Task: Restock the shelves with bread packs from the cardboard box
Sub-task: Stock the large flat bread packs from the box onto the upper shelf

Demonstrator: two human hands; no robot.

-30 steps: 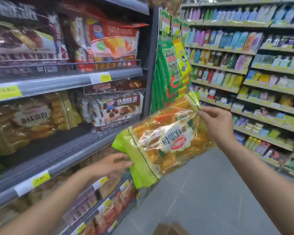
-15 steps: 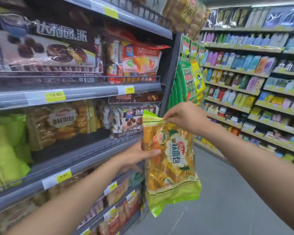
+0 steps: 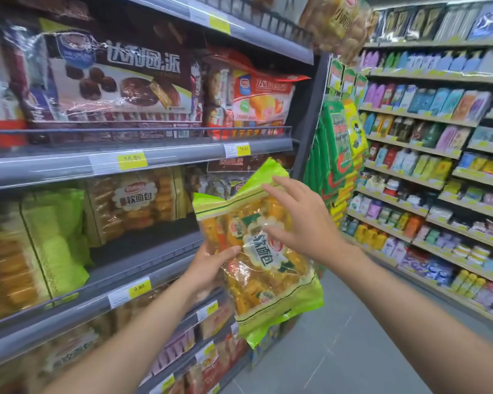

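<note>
A clear bread pack with green ends and yellow rolls hangs upright in front of the middle shelf. My left hand grips its left edge, thumb on the front. Spread fingers of my right hand rest flat on the upper front of the pack, not closed around it. Behind the pack the shelf has a dark gap between a brown-labelled bread pack and packs at the right end. A green-ended bread pack stands further left. The cardboard box is out of view.
Chocolate pie packs and a red cake pack fill the shelf above. A metal upright ends the unit, with green hanging bags beside it. Across the grey aisle floor stand shelves of small goods.
The pack has been lifted and brought closer to the shelf. My right hand let go of its top edge and now lies flat on the front. My left hand took hold of the side.
</note>
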